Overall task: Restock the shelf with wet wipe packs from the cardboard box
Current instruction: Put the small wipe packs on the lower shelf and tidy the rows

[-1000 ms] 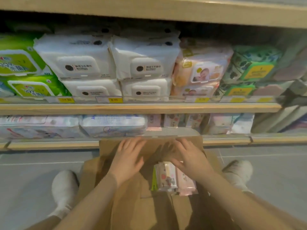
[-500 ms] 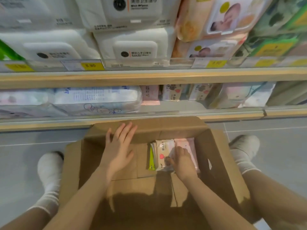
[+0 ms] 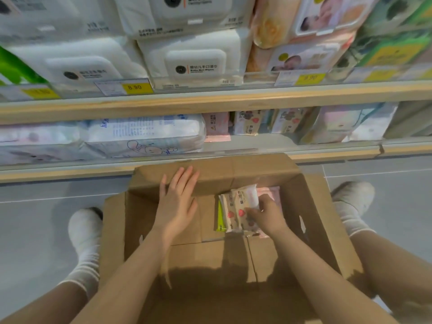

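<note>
Gripping a wet wipe pack (image 3: 243, 202) in the cardboard box (image 3: 311, 206) with right hand (image 3: 264, 213), left hand (image 3: 177, 199) flat and empty, few packs left, shelf (image 3: 233, 146) gap unfilled.

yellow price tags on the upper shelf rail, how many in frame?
4. One at far left, blurred; one reading 8.90 left of centre; one right of centre under the baby-photo packs; one at far right, blurred. More may lie beyond the frame edges.
</note>
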The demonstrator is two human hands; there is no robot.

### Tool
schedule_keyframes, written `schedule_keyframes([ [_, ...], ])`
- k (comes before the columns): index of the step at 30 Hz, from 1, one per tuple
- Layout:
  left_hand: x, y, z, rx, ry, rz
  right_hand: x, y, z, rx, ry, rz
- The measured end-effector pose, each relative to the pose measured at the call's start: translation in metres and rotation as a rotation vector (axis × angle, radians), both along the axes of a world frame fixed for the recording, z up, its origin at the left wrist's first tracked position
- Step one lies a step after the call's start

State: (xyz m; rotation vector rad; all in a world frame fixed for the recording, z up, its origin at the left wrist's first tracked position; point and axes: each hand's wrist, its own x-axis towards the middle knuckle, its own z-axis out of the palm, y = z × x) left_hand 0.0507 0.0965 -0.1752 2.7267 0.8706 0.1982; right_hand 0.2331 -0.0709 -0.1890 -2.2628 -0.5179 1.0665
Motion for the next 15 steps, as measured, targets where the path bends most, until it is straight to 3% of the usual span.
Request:
schedule_keyframes([
  [5,0.021,-0.047,0.010,0.017,-0.086,-0.132,0.034,-0.027,0.073,0.123,-0.073,-0.051],
  [8,0.040,-0.082,-0.005,-0.091,-0.065,-0.199,0.053,-0.049,0.096,0.144,-0.154,-0.087],
  [12,0.062,-0.098,-0.036,-0.288,0.151,-0.189,0.068,-0.065,0.102,0.172,-0.153,-0.185],
  [15,0.076,-0.094,-0.055,-0.303,0.297,-0.188,0.070,-0.072,0.087,0.179,-0.089,-0.222],
])
